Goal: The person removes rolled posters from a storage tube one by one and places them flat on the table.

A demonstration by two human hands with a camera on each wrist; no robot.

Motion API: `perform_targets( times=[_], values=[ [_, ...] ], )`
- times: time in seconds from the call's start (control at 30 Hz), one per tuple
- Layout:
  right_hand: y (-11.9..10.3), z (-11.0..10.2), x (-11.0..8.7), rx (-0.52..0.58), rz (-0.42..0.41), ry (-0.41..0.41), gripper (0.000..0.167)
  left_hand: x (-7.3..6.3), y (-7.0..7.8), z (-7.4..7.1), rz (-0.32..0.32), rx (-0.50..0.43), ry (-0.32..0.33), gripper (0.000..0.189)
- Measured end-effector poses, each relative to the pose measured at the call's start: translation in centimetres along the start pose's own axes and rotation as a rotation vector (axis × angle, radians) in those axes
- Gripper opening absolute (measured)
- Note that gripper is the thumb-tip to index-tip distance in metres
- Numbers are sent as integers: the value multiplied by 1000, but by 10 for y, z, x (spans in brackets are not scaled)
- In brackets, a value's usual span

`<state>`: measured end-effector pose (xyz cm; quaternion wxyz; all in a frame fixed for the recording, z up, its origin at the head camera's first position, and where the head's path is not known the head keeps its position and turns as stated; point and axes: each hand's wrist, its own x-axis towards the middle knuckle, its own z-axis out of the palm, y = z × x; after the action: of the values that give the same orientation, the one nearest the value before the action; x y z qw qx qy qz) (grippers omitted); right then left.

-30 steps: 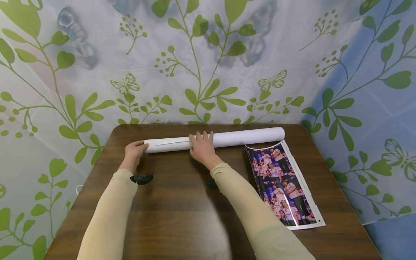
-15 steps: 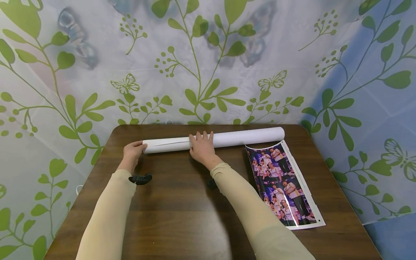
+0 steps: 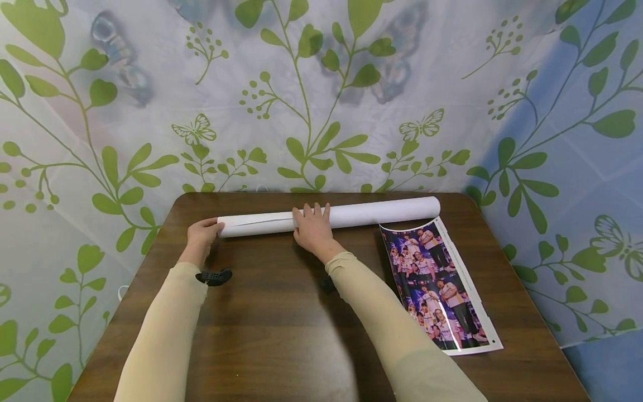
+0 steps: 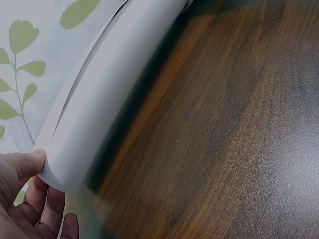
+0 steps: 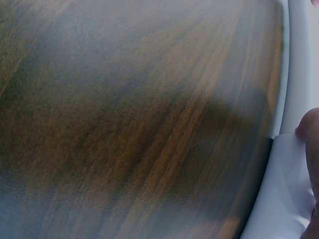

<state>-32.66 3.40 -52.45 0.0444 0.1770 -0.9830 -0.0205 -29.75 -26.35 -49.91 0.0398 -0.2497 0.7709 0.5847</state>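
A long white paper roll (image 3: 384,212) lies along the back of the table. Its left stretch is a slimmer inner roll (image 3: 253,228) with a long loose edge, and it emerges from the wider outer paper. My left hand (image 3: 200,237) pinches the left end, thumb (image 4: 32,162) on top and fingers below, as the left wrist view shows. My right hand (image 3: 313,228) holds the outer paper near the middle, its fingers spread over the top. In the right wrist view the thumb (image 5: 311,129) sits beside the outer paper's edge (image 5: 286,144).
A glossy printed photo sheet (image 3: 442,285) with group pictures lies on the right, its top edge curling up near the roll. The brown wooden table (image 3: 271,329) backs onto a leaf-patterned curtain (image 3: 281,134). Dark devices (image 3: 215,277) are worn at the wrists.
My left hand has drawn slightly to the left with the inner roll's end, so more of it shows. The right hand, the outer paper and the photo sheet have stayed in place.
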Motion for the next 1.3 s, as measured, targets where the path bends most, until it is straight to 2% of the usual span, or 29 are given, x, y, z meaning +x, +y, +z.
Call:
perform_targets(
  times=[0.5, 0.9, 1.3],
  values=[
    [0, 1, 1, 0, 0, 11, 58, 0, -3, -7, 0, -27, 34, 53],
    [0, 2, 1, 4, 2, 11, 58, 1, -6, -13, -12, -36, 12, 55],
    [0, 1, 1, 0, -3, 18, 57, 3, -8, -19, -52, -33, 35, 55]
  ],
)
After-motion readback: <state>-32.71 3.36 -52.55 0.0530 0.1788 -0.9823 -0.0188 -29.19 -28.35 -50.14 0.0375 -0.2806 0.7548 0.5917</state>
